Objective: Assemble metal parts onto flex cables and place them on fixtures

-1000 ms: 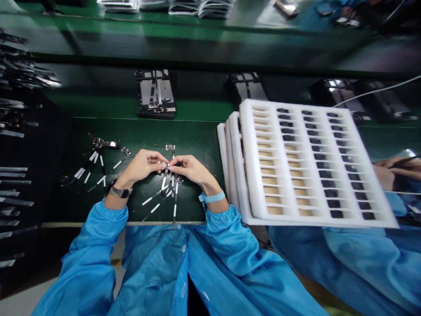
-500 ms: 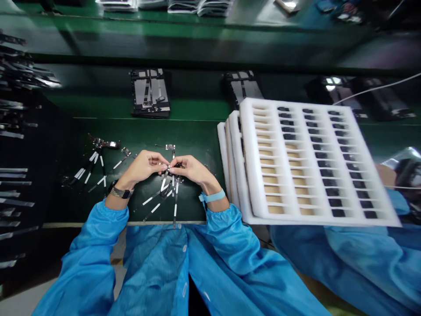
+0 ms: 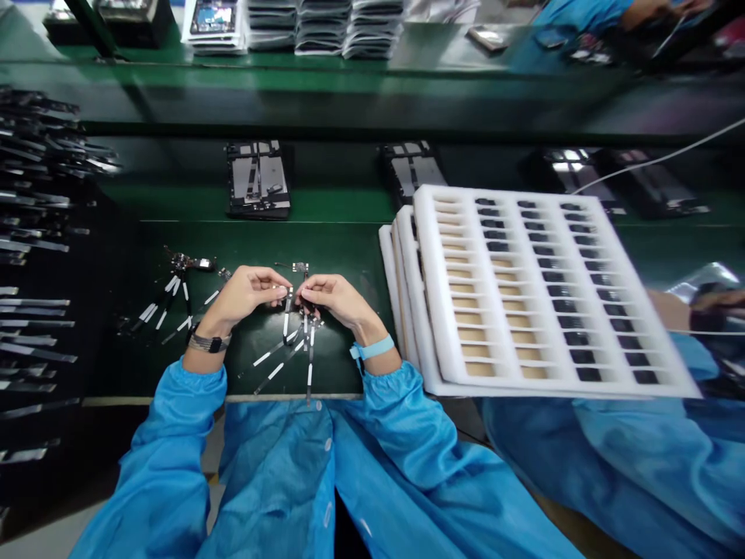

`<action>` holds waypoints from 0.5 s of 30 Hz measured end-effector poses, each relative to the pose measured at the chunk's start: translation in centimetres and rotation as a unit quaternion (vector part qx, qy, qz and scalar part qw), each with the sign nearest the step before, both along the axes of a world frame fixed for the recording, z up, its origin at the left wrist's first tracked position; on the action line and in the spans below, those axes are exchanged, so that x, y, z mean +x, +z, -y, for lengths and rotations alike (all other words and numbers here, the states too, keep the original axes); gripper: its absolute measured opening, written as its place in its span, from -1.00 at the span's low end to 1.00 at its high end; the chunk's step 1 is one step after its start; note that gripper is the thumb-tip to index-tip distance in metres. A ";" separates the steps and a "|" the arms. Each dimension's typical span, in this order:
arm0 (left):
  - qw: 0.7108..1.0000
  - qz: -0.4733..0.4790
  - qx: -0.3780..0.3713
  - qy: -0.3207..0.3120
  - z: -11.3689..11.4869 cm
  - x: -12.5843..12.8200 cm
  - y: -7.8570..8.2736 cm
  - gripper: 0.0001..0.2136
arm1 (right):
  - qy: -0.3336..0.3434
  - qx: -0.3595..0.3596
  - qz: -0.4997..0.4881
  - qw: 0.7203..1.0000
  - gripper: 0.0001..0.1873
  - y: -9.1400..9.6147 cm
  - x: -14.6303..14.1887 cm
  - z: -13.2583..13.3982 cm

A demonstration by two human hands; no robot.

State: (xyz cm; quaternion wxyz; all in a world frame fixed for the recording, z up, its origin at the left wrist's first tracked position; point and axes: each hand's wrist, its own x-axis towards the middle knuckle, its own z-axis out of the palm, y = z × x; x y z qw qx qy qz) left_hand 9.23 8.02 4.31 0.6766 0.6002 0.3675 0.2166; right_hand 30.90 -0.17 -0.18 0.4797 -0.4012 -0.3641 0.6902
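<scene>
Your left hand (image 3: 247, 299) pinching a flat cable (image 3: 286, 317), long axis running toward you, right hand (image 3: 337, 301) just beside, grip unclear

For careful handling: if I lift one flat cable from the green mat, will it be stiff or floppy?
Likely floppy and light, since the flat cable looks long and very thin. The small board on such a cable looks fragile. Being flat, it probably will not roll.
</scene>
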 end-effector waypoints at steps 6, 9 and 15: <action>0.996 -0.008 0.080 0.048 -0.5 -0.5 4.3 -0.69 | -0.166 0.001 0.003 0.986 -0.51 -0.8 -0.1 -0.8; 0.978 -0.036 0.183 0.096 -1.5 0.5 8.2 -0.75 | -0.219 -0.003 -0.003 0.976 -0.55 -0.5 -0.3 -1.1; 0.895 -0.047 0.395 0.204 -9.2 8.0 13.3 -0.87 | -0.326 0.000 -0.025 0.945 -0.68 0.2 -0.7 -1.3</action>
